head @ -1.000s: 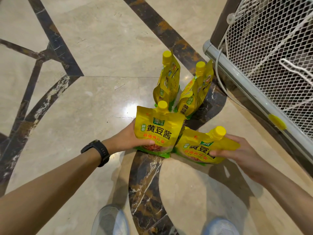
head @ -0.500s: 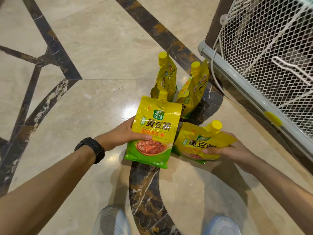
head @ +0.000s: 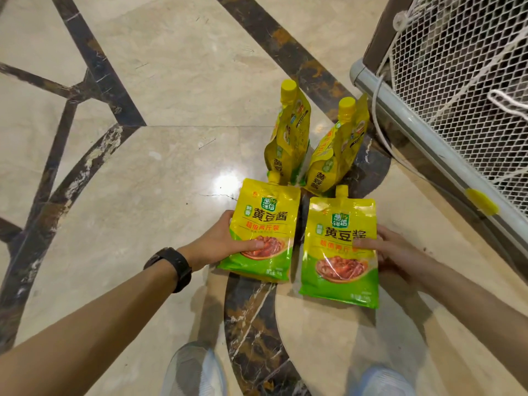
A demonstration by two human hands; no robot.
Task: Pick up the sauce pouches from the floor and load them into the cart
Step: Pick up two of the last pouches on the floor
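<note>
1. The left-held pouch (head: pixel 265 224) sits in the left hand (head: pixel 220 241); the thumb lies across its printed front near the lower left edge, the other fingers are hidden behind it; spout away from the person.
2. The right-held pouch (head: pixel 340 247) is gripped by the right hand (head: pixel 397 250) at its right edge; thumb on the front, fingers behind; label facing up.
3. Both forearms reach forward and down, side by side; a black watch (head: pixel 171 267) circles the left wrist.
4. Beyond the held ones, the rear left pouch (head: pixel 288 138) and the rear right pouch (head: pixel 337 155) stand upright on the marble floor (head: pixel 171 81), near the cart (head: pixel 428 132) with its netted wall.
</note>
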